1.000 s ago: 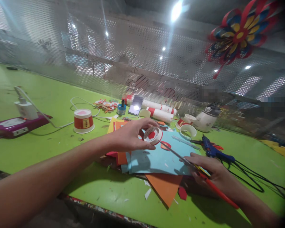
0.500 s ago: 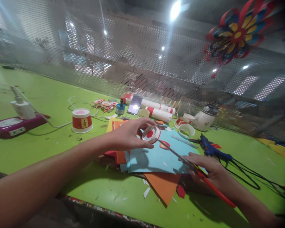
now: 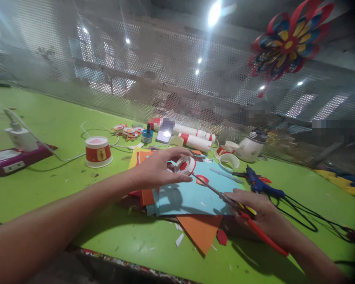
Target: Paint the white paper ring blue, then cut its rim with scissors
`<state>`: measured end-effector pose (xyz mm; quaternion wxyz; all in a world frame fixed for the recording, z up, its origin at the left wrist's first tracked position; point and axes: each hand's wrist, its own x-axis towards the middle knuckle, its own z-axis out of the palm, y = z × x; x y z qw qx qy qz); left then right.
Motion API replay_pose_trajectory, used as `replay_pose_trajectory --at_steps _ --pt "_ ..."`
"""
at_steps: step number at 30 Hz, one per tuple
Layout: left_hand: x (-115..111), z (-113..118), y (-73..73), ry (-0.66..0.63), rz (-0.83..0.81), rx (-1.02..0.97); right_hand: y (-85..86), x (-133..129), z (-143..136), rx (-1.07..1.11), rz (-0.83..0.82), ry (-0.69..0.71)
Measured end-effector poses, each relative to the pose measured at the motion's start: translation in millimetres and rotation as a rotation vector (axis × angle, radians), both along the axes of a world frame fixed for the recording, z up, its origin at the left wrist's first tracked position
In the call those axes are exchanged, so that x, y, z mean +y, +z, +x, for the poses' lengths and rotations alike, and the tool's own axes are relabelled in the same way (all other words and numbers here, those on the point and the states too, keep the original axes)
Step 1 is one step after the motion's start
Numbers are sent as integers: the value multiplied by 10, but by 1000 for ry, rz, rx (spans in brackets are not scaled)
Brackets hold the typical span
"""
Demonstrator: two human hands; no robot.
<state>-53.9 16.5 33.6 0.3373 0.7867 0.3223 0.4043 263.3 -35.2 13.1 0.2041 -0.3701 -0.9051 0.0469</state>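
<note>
My left hand (image 3: 154,169) holds a short ring-shaped piece of a paper cup (image 3: 190,165) between thumb and fingers, its open side tilted up. Scissors with red and yellow handles (image 3: 265,236) are gripped in my right hand (image 3: 263,209). Their blades point left, with the tip at the cup piece's lower right edge; whether they touch it I cannot tell. Below both hands lie light blue paper sheets (image 3: 192,201), with a small red label scrap (image 3: 202,180) on top. An orange sheet (image 3: 201,232) sticks out from underneath, beside a red paper piece (image 3: 221,237).
An upside-down red and white paper cup (image 3: 98,153) and a purple power strip (image 3: 32,158) stand left. Behind the paper are a phone (image 3: 165,132), a blue bottle (image 3: 147,136) and stacked paper cups (image 3: 195,142). A blue glue gun (image 3: 262,183) with a black cord lies right.
The cup piece has turned a little in my left hand, so less of its inside shows. The whole view has shifted slightly; the scissors stay at the piece's edge.
</note>
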Motion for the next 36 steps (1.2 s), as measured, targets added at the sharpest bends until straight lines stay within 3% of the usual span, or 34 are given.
replay_pose_trajectory --at_steps 10,18,36 --pt "17 -29 3 29 78 30 -55 92 119 -88 -76 -57" --pt "18 -23 -5 80 71 82 -13 73 91 -19 -144 -66" --pt "9 -18 15 -10 68 34 -37 75 124 31 -256 -2"
